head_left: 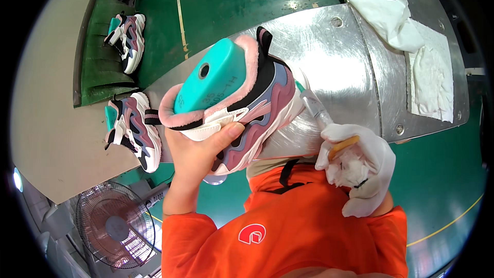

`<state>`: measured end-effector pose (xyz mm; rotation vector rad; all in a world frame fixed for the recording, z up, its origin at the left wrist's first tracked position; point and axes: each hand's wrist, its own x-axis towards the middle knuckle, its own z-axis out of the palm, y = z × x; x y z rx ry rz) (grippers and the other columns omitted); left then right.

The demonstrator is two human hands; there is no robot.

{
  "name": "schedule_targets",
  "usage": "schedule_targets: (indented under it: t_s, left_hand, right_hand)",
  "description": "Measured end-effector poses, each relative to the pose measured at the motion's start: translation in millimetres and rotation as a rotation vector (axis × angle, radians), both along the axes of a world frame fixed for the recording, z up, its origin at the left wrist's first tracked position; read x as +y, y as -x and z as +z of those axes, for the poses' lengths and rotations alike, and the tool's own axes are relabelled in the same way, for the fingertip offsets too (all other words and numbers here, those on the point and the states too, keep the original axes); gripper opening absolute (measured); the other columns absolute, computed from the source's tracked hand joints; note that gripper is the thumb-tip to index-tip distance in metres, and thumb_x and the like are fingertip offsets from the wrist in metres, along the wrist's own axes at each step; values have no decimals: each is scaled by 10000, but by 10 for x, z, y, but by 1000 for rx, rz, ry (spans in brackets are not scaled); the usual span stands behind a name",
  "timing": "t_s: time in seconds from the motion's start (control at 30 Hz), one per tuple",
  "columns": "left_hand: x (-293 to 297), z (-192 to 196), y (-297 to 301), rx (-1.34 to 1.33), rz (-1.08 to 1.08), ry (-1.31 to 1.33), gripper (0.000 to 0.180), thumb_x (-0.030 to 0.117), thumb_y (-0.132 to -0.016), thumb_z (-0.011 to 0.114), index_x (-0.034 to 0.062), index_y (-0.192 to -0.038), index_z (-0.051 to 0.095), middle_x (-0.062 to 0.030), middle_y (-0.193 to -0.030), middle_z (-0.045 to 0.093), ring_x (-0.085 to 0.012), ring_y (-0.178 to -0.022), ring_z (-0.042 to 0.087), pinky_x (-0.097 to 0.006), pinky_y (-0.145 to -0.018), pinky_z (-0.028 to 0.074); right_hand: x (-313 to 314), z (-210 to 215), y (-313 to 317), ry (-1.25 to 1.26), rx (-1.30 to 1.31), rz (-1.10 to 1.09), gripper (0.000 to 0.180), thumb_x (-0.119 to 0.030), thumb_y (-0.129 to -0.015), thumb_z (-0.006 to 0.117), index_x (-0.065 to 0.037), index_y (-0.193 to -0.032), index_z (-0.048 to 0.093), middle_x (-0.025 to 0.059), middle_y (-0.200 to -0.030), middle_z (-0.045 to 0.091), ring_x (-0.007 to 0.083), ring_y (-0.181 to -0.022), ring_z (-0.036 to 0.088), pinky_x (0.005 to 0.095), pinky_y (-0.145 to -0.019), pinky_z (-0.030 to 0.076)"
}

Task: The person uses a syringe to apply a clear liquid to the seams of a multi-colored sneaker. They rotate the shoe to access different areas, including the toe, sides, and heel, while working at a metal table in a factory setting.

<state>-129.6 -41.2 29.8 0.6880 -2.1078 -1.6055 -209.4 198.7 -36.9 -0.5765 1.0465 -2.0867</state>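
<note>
My bare left hand (198, 149) grips a sneaker (278, 103) in white, mauve, blue-grey and black with pink fleece lining. The thumb presses on its side strap; the other fingers are mostly hidden. A teal shoe last (218, 74) fills the shoe's opening. In a white glove, my right hand (368, 167) is closed around a slim tool (317, 109) with a clear, shiny shaft and teal near its tip, which meets the sole's edge. Crumpled white material (352, 169) and a short orange-yellow piece (343, 146) also show in that hand.
Below the shoe lies a metal worktop (334, 62), with white cloths (432, 72) at its right. Several similar sneakers (134, 44) with teal lasts stand along the left, by a green conveyor belt (221, 0). A caged fan (116, 226) is at lower left.
</note>
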Motion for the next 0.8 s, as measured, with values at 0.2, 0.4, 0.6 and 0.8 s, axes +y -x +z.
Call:
schedule_targets:
  t_s: [0.2, 0.4, 0.6, 0.8]
  left_hand:
    - [4, 13, -13, -23, -12, 7, 898, 77, -618, 885, -64, -1290, 307, -153, -1123, 580, -194, -1010, 608, -314, -877, 509]
    - [18, 33, 1, -23, -19, 23, 847, 73, -628, 878, -67, -1272, 346, -148, -1109, 590, -185, -995, 614, -304, -861, 514]
    - [37, 51, 24, -18, -47, 18, 774, 61, -639, 868, -72, -1238, 396, -135, -1063, 617, -170, -945, 629, -297, -829, 523]
    - [47, 64, 35, -5, -39, -4, 747, 66, -642, 864, -75, -1226, 420, -128, -1046, 626, -163, -921, 633, -282, -799, 525]
  right_hand:
    - [-26, -39, 4, 28, 222, -4, 946, -122, -479, 902, 101, -1281, 452, 15, -714, 607, 123, -761, 613, 244, -752, 528]
    - [-40, 28, -46, -18, 288, -75, 838, -122, -511, 891, 63, -1233, 508, 38, -768, 626, 135, -769, 642, 233, -705, 542]
    - [-54, 96, -110, -39, 347, -185, 512, -111, -531, 883, 48, -948, 633, 155, -1024, 626, 182, -744, 648, 266, -703, 573]
    - [47, 165, -115, -94, 132, -52, 636, -116, -495, 890, 45, -1030, 586, 144, -983, 604, 163, -726, 606, 263, -663, 551]
